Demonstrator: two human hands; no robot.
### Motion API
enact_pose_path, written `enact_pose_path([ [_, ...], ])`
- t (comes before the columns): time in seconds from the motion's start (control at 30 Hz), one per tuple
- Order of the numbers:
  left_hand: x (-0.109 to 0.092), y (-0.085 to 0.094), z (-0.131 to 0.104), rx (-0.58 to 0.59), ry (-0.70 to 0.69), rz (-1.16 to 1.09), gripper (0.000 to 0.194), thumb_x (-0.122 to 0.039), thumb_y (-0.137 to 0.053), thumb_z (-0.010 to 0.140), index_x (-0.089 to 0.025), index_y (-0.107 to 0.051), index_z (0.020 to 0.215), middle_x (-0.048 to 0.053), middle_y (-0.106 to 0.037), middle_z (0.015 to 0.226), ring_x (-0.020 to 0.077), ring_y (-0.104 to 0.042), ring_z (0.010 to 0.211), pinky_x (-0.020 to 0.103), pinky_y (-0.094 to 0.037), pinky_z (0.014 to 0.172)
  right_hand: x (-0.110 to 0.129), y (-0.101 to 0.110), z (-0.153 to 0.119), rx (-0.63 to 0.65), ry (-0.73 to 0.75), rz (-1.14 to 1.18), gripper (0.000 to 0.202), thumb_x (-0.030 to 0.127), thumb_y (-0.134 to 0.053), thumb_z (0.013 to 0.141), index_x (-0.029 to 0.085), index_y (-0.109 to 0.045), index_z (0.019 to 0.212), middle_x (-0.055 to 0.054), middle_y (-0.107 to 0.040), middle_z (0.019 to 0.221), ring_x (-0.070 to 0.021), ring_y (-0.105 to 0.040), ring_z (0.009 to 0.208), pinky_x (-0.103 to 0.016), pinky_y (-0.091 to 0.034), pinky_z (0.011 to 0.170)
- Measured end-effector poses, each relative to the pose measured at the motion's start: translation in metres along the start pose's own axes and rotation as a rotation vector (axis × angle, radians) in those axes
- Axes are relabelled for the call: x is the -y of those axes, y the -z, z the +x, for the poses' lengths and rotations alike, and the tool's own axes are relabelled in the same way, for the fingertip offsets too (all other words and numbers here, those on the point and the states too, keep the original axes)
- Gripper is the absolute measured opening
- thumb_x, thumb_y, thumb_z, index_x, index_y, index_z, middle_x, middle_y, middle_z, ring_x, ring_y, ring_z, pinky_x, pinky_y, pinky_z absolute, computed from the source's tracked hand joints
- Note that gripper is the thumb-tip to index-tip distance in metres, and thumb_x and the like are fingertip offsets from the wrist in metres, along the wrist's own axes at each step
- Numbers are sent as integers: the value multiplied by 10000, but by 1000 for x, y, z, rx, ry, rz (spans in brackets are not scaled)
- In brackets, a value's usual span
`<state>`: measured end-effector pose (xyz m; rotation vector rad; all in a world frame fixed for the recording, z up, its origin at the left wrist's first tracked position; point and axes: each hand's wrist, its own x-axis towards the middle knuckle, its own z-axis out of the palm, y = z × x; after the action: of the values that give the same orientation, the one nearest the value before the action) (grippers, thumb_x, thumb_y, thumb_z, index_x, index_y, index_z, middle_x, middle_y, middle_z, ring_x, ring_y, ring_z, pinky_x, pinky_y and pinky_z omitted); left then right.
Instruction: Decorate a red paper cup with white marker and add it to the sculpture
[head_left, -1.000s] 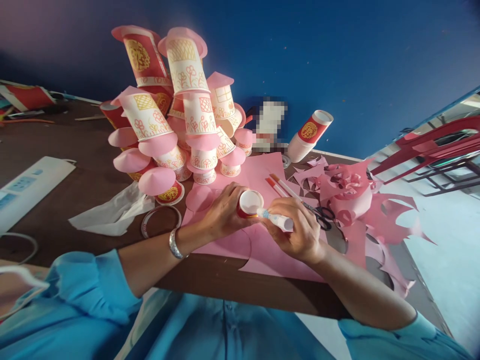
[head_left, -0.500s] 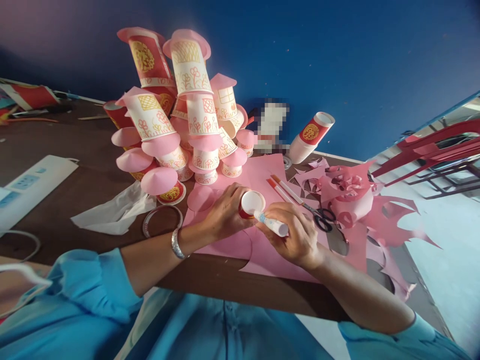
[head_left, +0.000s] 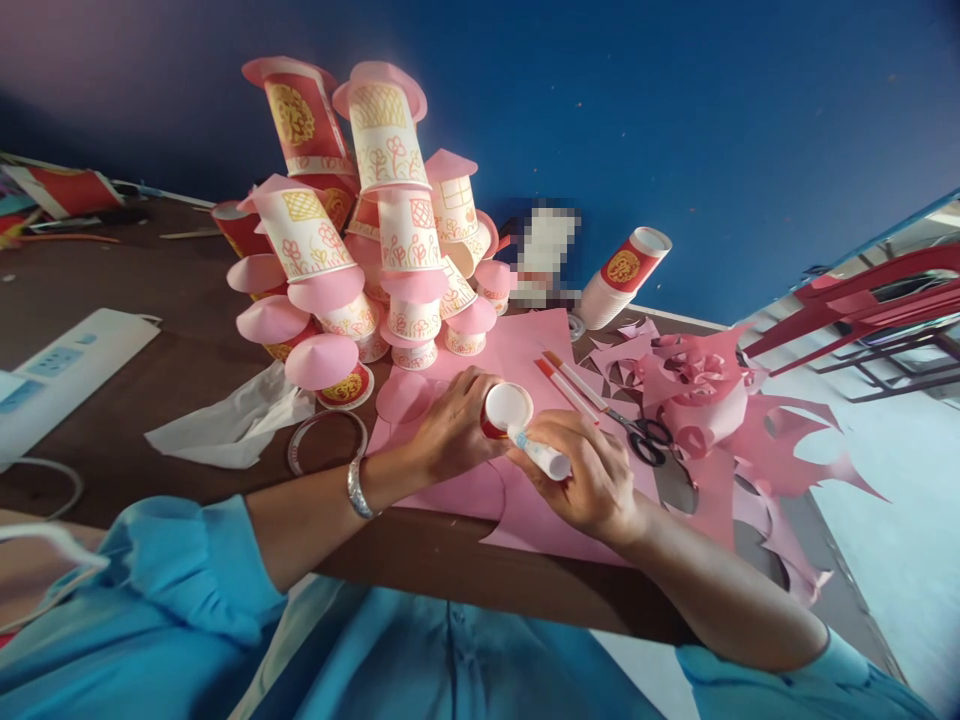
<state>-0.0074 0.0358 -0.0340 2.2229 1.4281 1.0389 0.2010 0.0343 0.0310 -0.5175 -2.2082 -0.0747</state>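
Note:
My left hand [head_left: 459, 428] is closed around the side of a small red paper cup [head_left: 495, 425], whose white round end faces up. In my right hand [head_left: 589, 475] is a white glue stick [head_left: 541, 455] with blue print, tilted so its tip meets the near right edge of that white end. The fingers partly hide both the cup's wall and the stick. Beneath both hands lie sheets of pink paper [head_left: 555, 520]. To the left stands a cluster of stacked paper cups [head_left: 409, 235] with pink cone roofs and drawn flowers.
Scissors [head_left: 649, 440] and two markers [head_left: 574, 385] lie right of the hands, beside pink scraps [head_left: 705, 400]. A cup stack [head_left: 622, 275] leans near the blue wall. A tape roll [head_left: 304, 440], a thin white bag [head_left: 240, 425] and a power strip [head_left: 82, 365] lie left.
The glue stick has shifted slightly left and down along the edge of the cup's white end. The grip of both hands looks the same, and the view has moved a little.

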Motion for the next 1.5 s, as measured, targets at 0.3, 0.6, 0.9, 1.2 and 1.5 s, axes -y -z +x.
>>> enact_pose_path([
  [0.3,-2,1,2,-29,23,-48,378,-295,-769,865,-245,-532,1154,84,-680,1129,286,-685,1039,462,-612,867,3,0,-1,26,-19,68,214,198,-739,1008,221,-618,1182,-48,-785,925,-217,-793,792,-324,-651,647],
  [0.6,-7,8,4,124,-80,-360,720,-206,-803,859,-319,-427,1463,87,-673,1399,269,-718,1229,464,-643,1000,-18,22,18,-64,-325,187,96,273,-716,1022,260,-641,1080,-27,-774,949,-214,-772,849,-376,-666,783],
  [0.9,-1,-2,1,81,-5,-324,613,-338,-871,827,-275,-500,1311,88,-690,1287,283,-725,1128,467,-641,923,-22,19,17,15,-254,259,91,299,-724,1021,255,-656,1061,-18,-765,950,-204,-752,841,-383,-632,784],
  [1.2,-4,3,5,239,-54,-322,970,-506,-987,668,-287,-460,1452,138,-645,1458,388,-647,1359,606,-576,1104,-25,14,17,8,-300,265,93,330,-739,1025,262,-676,1036,3,-746,901,-173,-711,764,-322,-594,692],
  [1.5,-14,14,9,325,-60,-281,513,-343,-792,883,-264,-581,1343,85,-760,1289,300,-751,1161,481,-607,998,-28,11,17,35,-303,246,128,352,-735,1028,252,-660,1001,-4,-730,878,-184,-692,757,-326,-573,677],
])
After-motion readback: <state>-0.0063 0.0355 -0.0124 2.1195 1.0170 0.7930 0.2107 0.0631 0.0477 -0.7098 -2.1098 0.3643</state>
